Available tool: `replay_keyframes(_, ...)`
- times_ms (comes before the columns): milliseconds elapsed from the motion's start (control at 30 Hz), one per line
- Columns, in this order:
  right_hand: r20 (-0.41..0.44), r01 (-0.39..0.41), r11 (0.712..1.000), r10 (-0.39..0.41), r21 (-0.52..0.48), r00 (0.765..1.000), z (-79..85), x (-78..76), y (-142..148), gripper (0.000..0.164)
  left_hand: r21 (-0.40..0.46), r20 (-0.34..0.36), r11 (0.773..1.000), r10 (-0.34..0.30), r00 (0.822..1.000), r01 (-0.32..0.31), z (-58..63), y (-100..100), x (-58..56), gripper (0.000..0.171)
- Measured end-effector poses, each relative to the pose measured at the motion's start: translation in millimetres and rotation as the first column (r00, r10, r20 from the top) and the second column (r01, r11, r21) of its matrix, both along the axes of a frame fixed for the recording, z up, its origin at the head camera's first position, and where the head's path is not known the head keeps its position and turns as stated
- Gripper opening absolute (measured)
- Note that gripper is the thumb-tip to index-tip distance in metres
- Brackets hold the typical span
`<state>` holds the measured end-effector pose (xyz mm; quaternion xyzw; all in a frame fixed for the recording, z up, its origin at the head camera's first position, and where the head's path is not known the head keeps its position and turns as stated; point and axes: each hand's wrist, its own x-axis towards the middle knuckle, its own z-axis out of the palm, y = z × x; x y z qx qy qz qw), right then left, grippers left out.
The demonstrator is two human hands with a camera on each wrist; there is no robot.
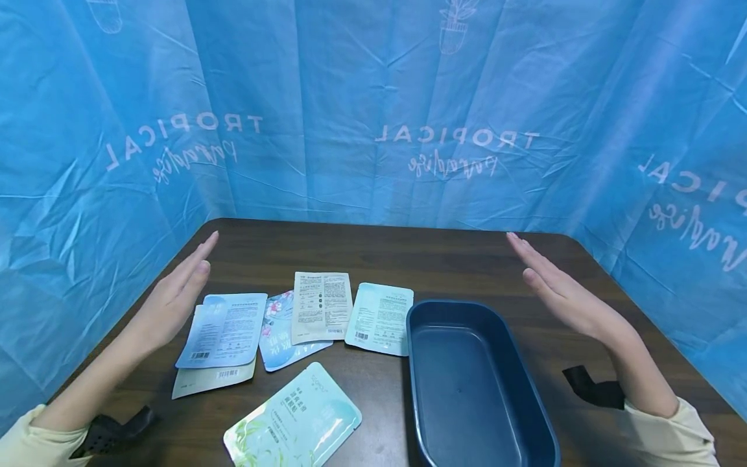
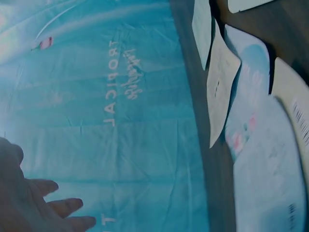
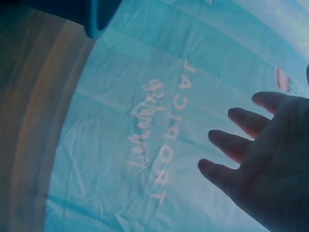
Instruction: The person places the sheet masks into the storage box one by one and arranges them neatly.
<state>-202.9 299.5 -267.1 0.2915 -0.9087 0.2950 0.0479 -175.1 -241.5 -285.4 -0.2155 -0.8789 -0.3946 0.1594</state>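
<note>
My left hand (image 1: 169,301) is raised at the left side of the table, fingers straight, holding nothing. Nearest to it lies a light blue sachet (image 1: 230,331) on top of a pale sachet (image 1: 216,379). To their right, a white-grey printed sachet (image 1: 321,305) overlaps a blue flowered sachet (image 1: 286,337). A mint-green sachet (image 1: 380,318) lies beside the dark blue tray (image 1: 415,389). A larger green sachet with leaf print (image 1: 294,415) lies in front. My right hand (image 1: 569,298) is raised right of the tray, fingers straight and nothing in them.
The brown wooden table (image 1: 373,250) is bounded by blue curtains (image 1: 350,97) with white lettering at the back and both sides. A dark strap (image 1: 595,389) sits at the right wrist, and another dark strap (image 1: 113,434) at the left.
</note>
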Motion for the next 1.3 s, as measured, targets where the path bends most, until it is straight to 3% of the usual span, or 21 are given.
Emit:
replay_keyframes(100, 0.038, 0.026, 0.999, -0.025, -0.024, 0.999, -5.2, -0.9, 2.3, 0.054, 0.061, 0.095, 0.998, -0.004, 0.995, -0.002, -7.9, -2.5, 0.3, 0.051)
replay_keyframes(267, 0.055, 0.050, 0.997, -0.047, -0.058, 0.997, -12.2, -5.4, 3.4, 0.051, 0.155, 0.228, 0.988, -0.025, 0.973, -0.010, -21.3, -2.6, 1.5, 0.054)
replay_keyframes(600, 0.167, 0.051, 0.995, -0.036, -0.090, 0.985, -29.7, -14.0, 2.4, 0.049, 0.279, 0.328, 0.960, -0.106, 0.939, 0.010, -43.5, -4.3, 3.1, 0.059)
replay_keyframes(867, 0.197, 0.022, 0.998, -0.011, -0.051, 0.980, -39.8, -20.4, -1.2, 0.049, 0.271, 0.392, 0.962, -0.078, 0.916, -0.034, -92.6, -22.7, -21.8, 0.053)
replay_keyframes(1100, 0.229, 0.024, 0.999, -0.013, -0.047, 0.973, -48.6, -20.6, -7.3, 0.051, 0.271, 0.468, 0.962, -0.121, 0.875, -0.012, -54.5, 6.7, 3.8, 0.064)
replay_keyframes(1200, 0.244, 0.030, 0.999, -0.018, -0.043, 0.970, -53.7, -21.2, -9.8, 0.053, 0.272, 0.495, 0.962, -0.140, 0.857, -0.001, -55.5, 9.4, 4.0, 0.063)
replay_keyframes(1300, 0.230, 0.038, 0.999, -0.033, -0.014, 0.973, -58.6, -22.6, -10.7, 0.054, 0.275, 0.499, 0.961, -0.152, 0.853, 0.010, -59.2, 11.1, 3.1, 0.060)
